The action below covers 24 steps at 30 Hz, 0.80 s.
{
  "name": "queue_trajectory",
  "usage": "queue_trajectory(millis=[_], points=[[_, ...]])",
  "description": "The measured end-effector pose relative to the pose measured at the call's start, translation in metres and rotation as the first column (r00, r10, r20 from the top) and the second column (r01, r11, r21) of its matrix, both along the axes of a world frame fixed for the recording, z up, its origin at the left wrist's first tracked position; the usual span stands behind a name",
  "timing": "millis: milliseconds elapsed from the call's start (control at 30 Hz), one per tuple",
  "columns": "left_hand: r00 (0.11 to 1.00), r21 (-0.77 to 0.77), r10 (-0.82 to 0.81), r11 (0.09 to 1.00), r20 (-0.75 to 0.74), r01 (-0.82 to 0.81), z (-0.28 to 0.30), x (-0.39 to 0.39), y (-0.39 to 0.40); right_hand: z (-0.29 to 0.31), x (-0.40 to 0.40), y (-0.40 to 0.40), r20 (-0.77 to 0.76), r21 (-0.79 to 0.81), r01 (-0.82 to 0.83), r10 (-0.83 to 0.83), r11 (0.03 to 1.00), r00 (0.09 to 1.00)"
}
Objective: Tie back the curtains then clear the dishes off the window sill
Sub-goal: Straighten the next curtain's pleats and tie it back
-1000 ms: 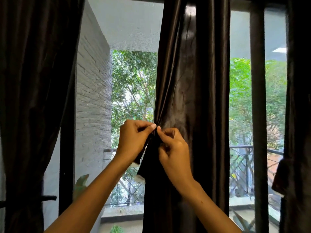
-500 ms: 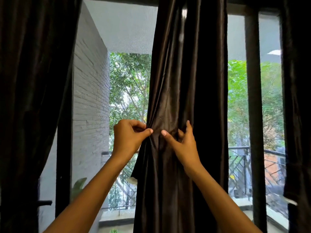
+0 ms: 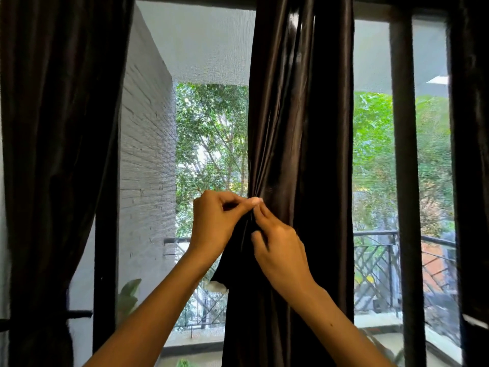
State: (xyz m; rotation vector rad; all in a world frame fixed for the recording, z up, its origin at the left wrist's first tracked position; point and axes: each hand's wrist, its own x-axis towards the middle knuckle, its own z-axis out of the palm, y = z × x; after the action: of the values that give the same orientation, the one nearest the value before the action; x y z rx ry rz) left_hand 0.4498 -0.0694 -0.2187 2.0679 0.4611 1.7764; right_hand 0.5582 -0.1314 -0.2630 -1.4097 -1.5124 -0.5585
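A dark brown satin curtain (image 3: 299,128) hangs gathered in the middle of the window. My left hand (image 3: 214,223) pinches the curtain's left edge between thumb and forefinger at about waist height of the panel. My right hand (image 3: 277,247) is right beside it, fingers curled and pinching a dark strip of fabric that hangs down from the same spot. The fingertips of both hands nearly touch. No dishes and no window sill are in view.
Another dark curtain (image 3: 58,154) hangs at the left, held in low down by a tie-back on a black hook (image 3: 79,313). A third curtain (image 3: 473,154) fills the right edge. A dark window post (image 3: 404,181) stands right of the middle curtain; a balcony railing (image 3: 375,258) lies outside.
My right hand, which lay spread on the curtain half a second ago, has curled back and pinches the fabric strip beside my left hand. The left hand has kept its pinch.
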Motion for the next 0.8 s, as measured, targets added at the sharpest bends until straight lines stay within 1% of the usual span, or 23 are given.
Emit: queue_trajectory(millis=[67, 100, 133, 167, 200, 233, 267, 300, 367, 467, 533, 600, 667, 733, 767, 800], points=[[0.998, 0.007, 0.055, 0.998, -0.006, -0.055, 0.002, 0.001, 0.002, -0.001, 0.002, 0.002, 0.019, 0.018, 0.033, -0.033, 0.999, 0.999], [0.997, 0.0, 0.077, 0.997, -0.003, -0.077, 0.003, 0.001, 0.003, -0.002, 0.004, 0.004, -0.002, 0.08, 0.086, -0.086, 0.993, 0.996], [0.996, -0.011, 0.088, 0.996, -0.002, -0.088, 0.005, 0.001, 0.005, -0.001, 0.007, 0.004, -0.056, 0.169, 0.156, -0.149, 0.973, 0.987], [0.996, -0.019, 0.094, 0.995, -0.005, -0.094, 0.005, 0.001, 0.006, 0.001, 0.01, 0.003, -0.161, 0.241, 0.206, -0.17, 0.948, 0.972], [0.995, -0.021, 0.096, 0.995, -0.01, -0.096, 0.005, 0.001, 0.007, 0.003, 0.013, 0.0, -0.29, 0.265, 0.199, -0.119, 0.944, 0.95], [0.996, -0.021, 0.094, 0.995, -0.012, -0.094, 0.005, 0.001, 0.007, 0.003, 0.017, -0.002, -0.383, 0.278, 0.138, -0.023, 0.951, 0.924], [0.996, -0.019, 0.086, 0.996, -0.009, -0.086, 0.004, 0.001, 0.007, 0.003, 0.02, -0.002, -0.397, 0.277, 0.071, 0.047, 0.958, 0.917], [0.997, -0.014, 0.077, 0.997, -0.004, -0.078, 0.003, 0.0, 0.007, 0.002, 0.021, -0.003, -0.339, 0.247, 0.042, 0.045, 0.968, 0.94], [0.997, 0.008, 0.073, 0.997, -0.003, -0.073, 0.001, 0.001, 0.006, -0.003, 0.017, -0.003, -0.164, 0.137, 0.07, -0.047, 0.988, 0.985], [0.998, 0.03, 0.066, 0.997, -0.012, -0.066, 0.0, 0.001, 0.002, 0.0, -0.001, -0.01, 0.025, -0.091, 0.138, -0.136, 0.986, 0.99], [0.999, 0.023, 0.038, 0.999, -0.006, -0.038, 0.0, 0.002, -0.001, 0.003, -0.005, -0.012, 0.095, -0.177, 0.158, -0.143, 0.971, 0.985], [1.0, 0.022, 0.019, 1.0, 0.001, -0.019, -0.001, 0.002, -0.002, 0.006, -0.004, -0.012, 0.127, -0.179, 0.137, -0.116, 0.974, 0.985], [1.0, 0.015, 0.006, 1.0, 0.005, -0.006, 0.0, 0.003, -0.001, 0.005, -0.001, -0.008, 0.128, -0.189, 0.087, -0.064, 0.978, 0.99], [0.999, -0.001, 0.028, 1.0, 0.022, -0.028, 0.002, 0.007, 0.0, 0.003, 0.008, -0.002, 0.081, -0.183, 0.0, 0.015, 0.983, 0.997], [0.998, -0.002, 0.057, 0.998, 0.023, -0.057, 0.003, 0.008, 0.002, 0.004, 0.011, 0.001, 0.04, -0.174, -0.023, 0.031, 0.984, 0.999], [0.997, -0.003, 0.08, 0.997, 0.016, -0.08, 0.003, 0.009, 0.004, 0.005, 0.017, 0.005, -0.033, -0.13, -0.029, 0.025, 0.991, 0.999]])
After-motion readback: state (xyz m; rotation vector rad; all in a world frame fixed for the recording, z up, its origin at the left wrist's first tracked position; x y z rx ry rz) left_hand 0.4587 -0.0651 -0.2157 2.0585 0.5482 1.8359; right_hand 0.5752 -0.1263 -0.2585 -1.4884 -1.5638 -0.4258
